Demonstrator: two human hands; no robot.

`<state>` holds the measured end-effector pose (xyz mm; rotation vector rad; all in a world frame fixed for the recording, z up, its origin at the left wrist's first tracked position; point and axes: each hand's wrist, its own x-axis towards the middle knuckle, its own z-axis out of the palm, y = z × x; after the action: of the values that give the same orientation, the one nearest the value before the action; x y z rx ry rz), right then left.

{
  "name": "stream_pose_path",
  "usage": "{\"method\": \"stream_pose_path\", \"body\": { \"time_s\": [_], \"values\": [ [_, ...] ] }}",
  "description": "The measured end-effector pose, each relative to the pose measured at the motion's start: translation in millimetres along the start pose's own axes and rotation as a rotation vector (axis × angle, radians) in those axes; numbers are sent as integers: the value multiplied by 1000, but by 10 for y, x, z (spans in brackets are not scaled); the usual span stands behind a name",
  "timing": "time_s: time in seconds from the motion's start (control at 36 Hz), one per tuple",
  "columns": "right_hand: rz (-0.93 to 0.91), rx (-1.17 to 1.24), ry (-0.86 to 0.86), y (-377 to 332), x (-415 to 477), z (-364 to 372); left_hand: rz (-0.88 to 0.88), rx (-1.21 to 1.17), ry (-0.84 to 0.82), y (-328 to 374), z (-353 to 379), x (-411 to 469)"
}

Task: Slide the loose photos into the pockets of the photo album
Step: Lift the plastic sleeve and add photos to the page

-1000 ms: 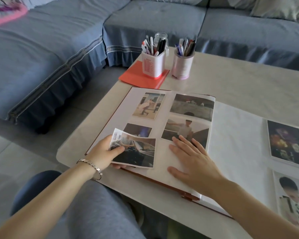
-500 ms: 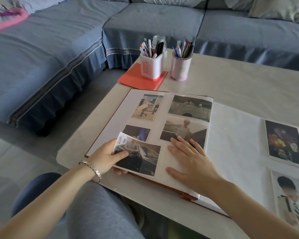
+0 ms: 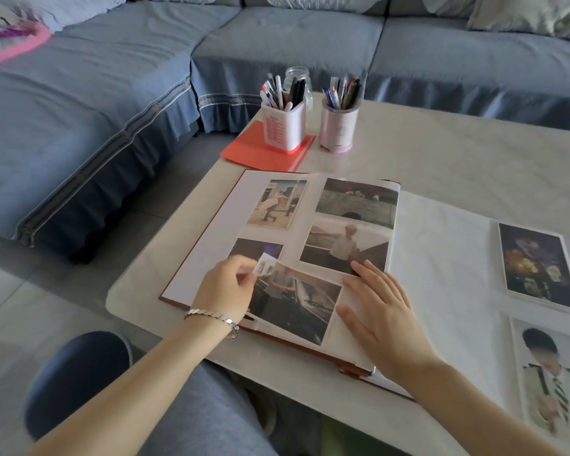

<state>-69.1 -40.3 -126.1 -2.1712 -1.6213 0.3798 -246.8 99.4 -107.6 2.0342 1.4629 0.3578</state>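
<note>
White pages of the album (image 3: 211,232) lie open at the near left corner of the bench (image 3: 441,153), with four pictures already seated in the upper pockets. The photo (image 3: 297,301) in play, a dark print of a car, lies slanted across the lower part of that page, its near edge close to the album's front edge. The left hand (image 3: 224,284) pinches its upper left corner between thumb and fingertips, lifting that corner slightly. The right hand (image 3: 382,320) lies flat with straight fingers on the page just right of the print, holding nothing, and seems to be pinning the sheet down. I judge the step to be feeding this print into a lower pocket; whether any edge has entered a pocket cannot be told. Next, the print probably needs squaring to the pocket mouth and a steady push, with the page kept flat. Two more prints (image 3: 540,264) lie further right.
</note>
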Motion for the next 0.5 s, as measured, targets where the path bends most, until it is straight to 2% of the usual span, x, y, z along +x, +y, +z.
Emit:
{"method": "stream_pose_path", "body": {
  "time_s": [0.17,0.31,0.5],
  "values": [
    [11,11,-32,67,-12,1,-97,-198,34,-42,18,-53],
    [19,43,-8,53,-5,8,-116,-265,15,25,124,-131],
    [10,-4,-60,94,-3,-2,-62,-151,55,85,122,-156]
  ]
}}
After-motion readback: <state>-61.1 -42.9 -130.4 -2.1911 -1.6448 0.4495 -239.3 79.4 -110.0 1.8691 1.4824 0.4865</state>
